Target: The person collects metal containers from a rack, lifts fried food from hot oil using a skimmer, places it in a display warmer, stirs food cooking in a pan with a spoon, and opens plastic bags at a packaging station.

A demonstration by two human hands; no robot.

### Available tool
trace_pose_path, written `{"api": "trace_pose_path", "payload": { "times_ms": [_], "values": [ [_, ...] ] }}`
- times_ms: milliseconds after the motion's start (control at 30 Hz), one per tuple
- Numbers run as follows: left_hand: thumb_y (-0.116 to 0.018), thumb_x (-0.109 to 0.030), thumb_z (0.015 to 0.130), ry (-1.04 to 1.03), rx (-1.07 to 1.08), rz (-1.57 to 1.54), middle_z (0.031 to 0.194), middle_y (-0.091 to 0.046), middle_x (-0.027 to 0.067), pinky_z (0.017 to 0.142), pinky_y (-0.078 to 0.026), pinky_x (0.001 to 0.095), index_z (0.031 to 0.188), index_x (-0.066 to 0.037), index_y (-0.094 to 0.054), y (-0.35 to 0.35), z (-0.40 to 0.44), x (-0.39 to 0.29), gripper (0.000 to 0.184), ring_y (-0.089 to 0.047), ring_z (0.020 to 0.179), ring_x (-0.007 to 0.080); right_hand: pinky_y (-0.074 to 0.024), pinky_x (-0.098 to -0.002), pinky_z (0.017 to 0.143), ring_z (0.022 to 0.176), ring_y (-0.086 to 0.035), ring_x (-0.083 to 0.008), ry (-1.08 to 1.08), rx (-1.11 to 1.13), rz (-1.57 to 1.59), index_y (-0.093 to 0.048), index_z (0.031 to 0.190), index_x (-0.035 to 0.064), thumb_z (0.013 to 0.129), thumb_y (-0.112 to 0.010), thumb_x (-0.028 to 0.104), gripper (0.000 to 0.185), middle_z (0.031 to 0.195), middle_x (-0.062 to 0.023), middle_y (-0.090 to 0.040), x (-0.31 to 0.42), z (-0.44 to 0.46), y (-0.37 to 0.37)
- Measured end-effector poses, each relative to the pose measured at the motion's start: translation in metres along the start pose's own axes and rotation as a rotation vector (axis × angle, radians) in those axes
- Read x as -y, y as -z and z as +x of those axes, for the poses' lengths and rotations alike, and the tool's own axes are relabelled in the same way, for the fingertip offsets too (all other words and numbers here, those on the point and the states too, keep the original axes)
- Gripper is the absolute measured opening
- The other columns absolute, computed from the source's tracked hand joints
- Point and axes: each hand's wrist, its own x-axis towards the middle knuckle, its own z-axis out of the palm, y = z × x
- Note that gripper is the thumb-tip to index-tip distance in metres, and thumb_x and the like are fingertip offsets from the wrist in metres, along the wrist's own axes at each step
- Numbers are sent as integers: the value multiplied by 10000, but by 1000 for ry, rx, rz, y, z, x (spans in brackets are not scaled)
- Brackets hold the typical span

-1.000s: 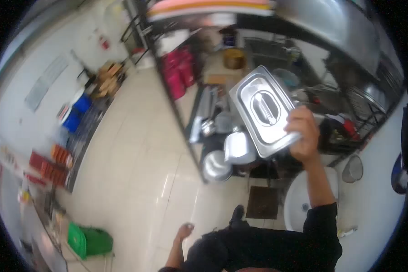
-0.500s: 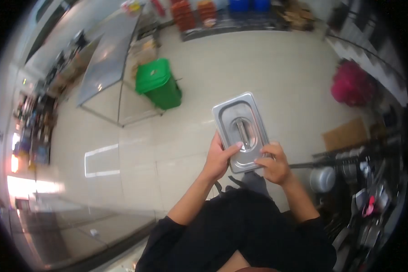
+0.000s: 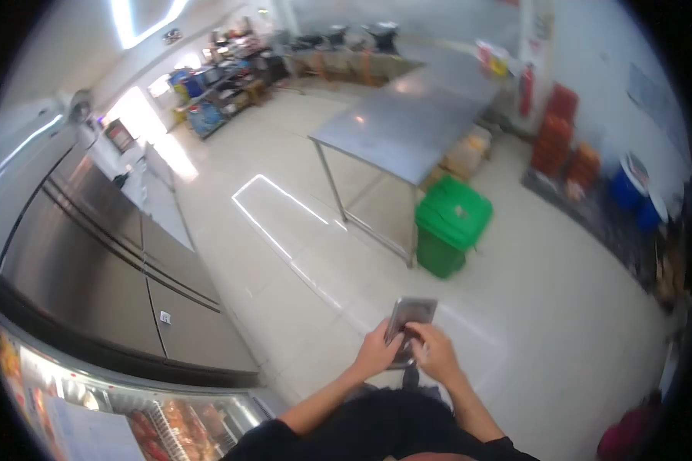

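Note:
A metal food-pan lid [image 3: 414, 311] is held in front of my body, tilted so that it looks narrower. My left hand [image 3: 376, 350] grips its left edge, thumb lying over the face. My right hand [image 3: 434, 352] is on the lid's right side, with its fingers bent over the middle; the lid's handle is hidden there. Below both hands are my dark shirt and legs.
A steel table [image 3: 407, 115] stands ahead, with a green lidded bin [image 3: 452, 219] at its near corner. Steel fridge doors [image 3: 92, 246] line the left, above a lit display case [image 3: 177, 422] holding food. Red stacks [image 3: 555, 134] and blue barrels [image 3: 630, 184] sit at right.
My view has swung to the left, bringing the fridge and display case into sight. The lid has tipped more edge-on, and my right hand has shifted up over its middle.

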Motion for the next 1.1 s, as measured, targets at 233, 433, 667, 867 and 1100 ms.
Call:
{"api": "trace_pose_path", "payload": {
  "times_ms": [233, 433, 667, 867, 1100],
  "values": [
    [-595, -96, 804, 92, -255, -43, 1083, -586, 199, 716, -509, 353, 1308, -24, -412, 102, 95, 51, 542, -603, 938, 268, -486, -272, 684, 819, -584, -134, -95, 518, 410, -504, 1132, 36, 797, -577, -2, 345, 894, -81, -595, -24, 204, -116],
    [-683, -168, 814, 238, -151, -313, 1324, -427, 163, 827, -503, 348, 1433, -38, -215, 184, 194, 120, 787, -535, 1099, 260, -482, -258, 609, 720, -578, -117, -83, 564, 323, -484, 985, 23, 770, -599, -5, 245, 792, -56, -565, -54, 344, -225],
    [-479, -514, 926, 455, 40, -1028, 1212, -528, 127, 874, -520, 367, 1276, -30, -434, 338, 369, 192, 599, -586, 1036, 218, -458, -359, 656, 712, -564, -279, 146, 568, 58, -517, 875, 25, 746, -607, 54, 160, 767, -130, -552, -51, 532, -289],
    [-648, -345, 854, 508, 36, -391, 995, -640, 72, 855, -475, 322, 1123, -6, -589, 433, 519, 239, 437, -593, 938, 163, -432, -463, 719, 840, -532, -377, 413, 662, -48, -538, 879, 31, 725, -556, 74, 161, 846, -176, -556, -84, 688, -351],
    [-654, -177, 827, 450, -202, -246, 1013, -653, 101, 836, -459, 322, 1092, 4, -605, 535, 684, 315, 325, -583, 936, 183, -425, -461, 734, 841, -536, -369, 548, 883, -51, -525, 894, 43, 749, -502, 40, 147, 879, -166, -563, -124, 891, -452]
  ]
}}
